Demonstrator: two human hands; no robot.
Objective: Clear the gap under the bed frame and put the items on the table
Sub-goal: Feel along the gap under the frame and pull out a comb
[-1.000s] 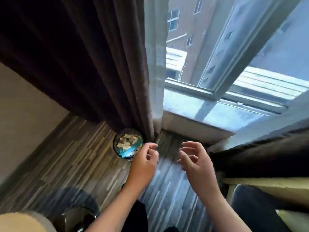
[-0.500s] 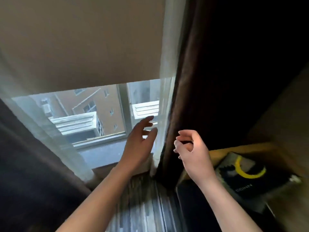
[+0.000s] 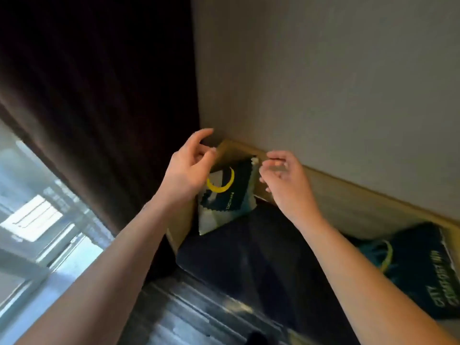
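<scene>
A dark packet with a yellow ring and white zigzag edges (image 3: 225,195) lies in the corner on a tan wooden ledge (image 3: 348,200) along the wall. My left hand (image 3: 189,168) hovers at the packet's left side, fingers spread and curled, holding nothing. My right hand (image 3: 283,180) is at the packet's right edge, fingers apart, empty. A second dark packet with pale lettering and a yellow-green loop (image 3: 420,265) lies further right on the ledge. A dark bulky surface (image 3: 249,257) sits below the packets.
A dark brown curtain (image 3: 99,95) hangs at the left, beside the window (image 3: 44,232). A plain beige wall (image 3: 323,83) rises above the ledge. Striped grey flooring (image 3: 199,317) shows at the bottom.
The view has swung right, from the window and floor to the wall corner. Both hands have moved from the curtain edge to either side of the yellow-ring packet.
</scene>
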